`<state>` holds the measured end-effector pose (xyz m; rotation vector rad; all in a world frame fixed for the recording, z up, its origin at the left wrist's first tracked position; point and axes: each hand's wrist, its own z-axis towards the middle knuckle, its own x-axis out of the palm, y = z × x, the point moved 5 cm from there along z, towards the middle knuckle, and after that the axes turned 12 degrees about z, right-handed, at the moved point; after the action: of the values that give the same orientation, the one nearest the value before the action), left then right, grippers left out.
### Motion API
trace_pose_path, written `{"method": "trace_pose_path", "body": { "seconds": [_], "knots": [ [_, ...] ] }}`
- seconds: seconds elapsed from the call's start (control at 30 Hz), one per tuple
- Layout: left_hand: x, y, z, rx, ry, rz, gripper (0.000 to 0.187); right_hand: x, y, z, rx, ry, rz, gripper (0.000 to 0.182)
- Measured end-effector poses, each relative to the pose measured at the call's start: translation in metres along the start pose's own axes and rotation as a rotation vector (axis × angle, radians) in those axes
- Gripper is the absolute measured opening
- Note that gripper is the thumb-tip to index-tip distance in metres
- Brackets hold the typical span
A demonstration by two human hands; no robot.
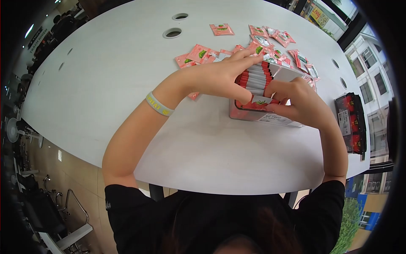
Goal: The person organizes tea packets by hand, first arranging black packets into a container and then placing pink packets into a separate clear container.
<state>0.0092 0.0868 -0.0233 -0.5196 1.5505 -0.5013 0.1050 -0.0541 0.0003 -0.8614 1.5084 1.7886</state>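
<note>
A clear plastic box (243, 114) with a printed label stands near the middle of the table. Inside it, a row of red-and-white packets (256, 79) is stacked on edge. My left hand (220, 76) spans this row, its fingers stretched to the back and its thumb down at the front wall. At the box's right part, my right hand (298, 101) has its fingers curled in, pinching a red packet (275, 101) near the front wall. The right fingertips are partly hidden. Loose pink packets (198, 53) lie behind and left of the box.
More pink packets (281, 38) are scattered toward the back. At the right edge stands another clear box (351, 122) with dark red packs. Round cable holes (172, 33) open in the white table (105, 72). A black office chair (42, 207) is at lower left.
</note>
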Motion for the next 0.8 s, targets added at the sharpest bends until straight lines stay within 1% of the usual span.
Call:
{"method": "trace_pose_path", "body": {
  "seconds": [0.03, 0.07, 0.1, 0.13, 0.17, 0.27, 0.33, 0.37, 0.4, 0.43, 0.47, 0.5, 0.53, 0.6, 0.63, 0.7, 0.73, 0.77, 0.8],
  "knots": [
    [0.001, -0.001, -0.003, -0.041, 0.045, 0.019, 0.103, 0.001, -0.001, 0.0, 0.06, -0.01, 0.067, 0.017],
    [0.006, 0.0, -0.002, -0.041, 0.046, 0.017, 0.103, 0.001, -0.002, 0.0, 0.12, -0.022, 0.132, 0.019],
    [0.012, 0.001, 0.0, -0.006, -0.014, 0.126, 0.107, 0.002, -0.004, 0.0, 0.121, -0.023, 0.13, 0.019],
    [0.015, 0.0, 0.002, 0.031, -0.076, 0.235, 0.111, 0.005, -0.005, 0.0, 0.098, -0.01, 0.207, 0.021],
    [0.016, -0.001, 0.003, 0.039, -0.078, 0.238, 0.111, 0.006, -0.006, -0.001, 0.076, 0.001, 0.281, 0.023],
    [0.017, -0.002, 0.004, 0.047, -0.083, 0.224, 0.115, 0.007, -0.003, -0.005, 0.062, 0.008, 0.239, 0.024],
    [0.016, 0.0, 0.005, 0.054, -0.099, 0.268, 0.111, 0.005, 0.0, -0.009, 0.055, -0.012, 0.265, 0.021],
    [0.015, 0.001, 0.007, 0.061, -0.107, 0.135, 0.117, 0.003, 0.003, -0.011, 0.114, 0.032, 0.269, 0.024],
    [0.016, 0.001, 0.008, 0.071, -0.1, 0.14, 0.117, 0.004, 0.003, -0.014, 0.174, 0.077, 0.274, 0.029],
    [0.016, 0.001, 0.007, 0.074, -0.121, 0.151, 0.112, 0.005, 0.005, -0.016, 0.179, 0.069, 0.273, 0.029],
    [0.015, 0.001, 0.006, 0.074, -0.143, 0.158, 0.107, 0.007, 0.009, -0.018, 0.16, 0.045, 0.294, 0.036],
    [0.014, 0.001, 0.006, 0.079, -0.139, 0.154, 0.107, 0.007, 0.011, -0.021, 0.141, 0.023, 0.316, 0.044],
    [0.012, 0.0, 0.006, 0.096, -0.142, 0.148, 0.103, 0.007, 0.01, -0.023, 0.147, 0.021, 0.318, 0.044],
    [0.006, -0.004, 0.005, 0.108, -0.163, 0.161, 0.097, 0.006, 0.009, -0.026, 0.099, 0.026, 0.289, 0.053],
    [0.003, -0.005, 0.005, 0.111, -0.16, 0.159, 0.097, 0.004, 0.008, -0.026, 0.075, 0.03, 0.275, 0.057],
    [0.001, -0.002, 0.004, 0.091, -0.104, 0.123, 0.094, -0.019, -0.008, -0.022, 0.054, -0.021, 0.242, 0.049],
    [0.002, -0.002, 0.003, 0.089, -0.103, 0.122, 0.094, -0.037, -0.017, -0.02, 0.098, -0.1, 0.322, 0.038],
    [0.002, -0.003, 0.002, 0.092, -0.12, 0.161, 0.095, -0.052, -0.04, -0.016, 0.142, -0.209, 0.369, 0.033],
    [0.003, -0.004, 0.001, 0.095, -0.137, 0.2, 0.096, -0.07, -0.059, -0.01, 0.104, -0.359, 0.402, 0.028]
  ]
}}
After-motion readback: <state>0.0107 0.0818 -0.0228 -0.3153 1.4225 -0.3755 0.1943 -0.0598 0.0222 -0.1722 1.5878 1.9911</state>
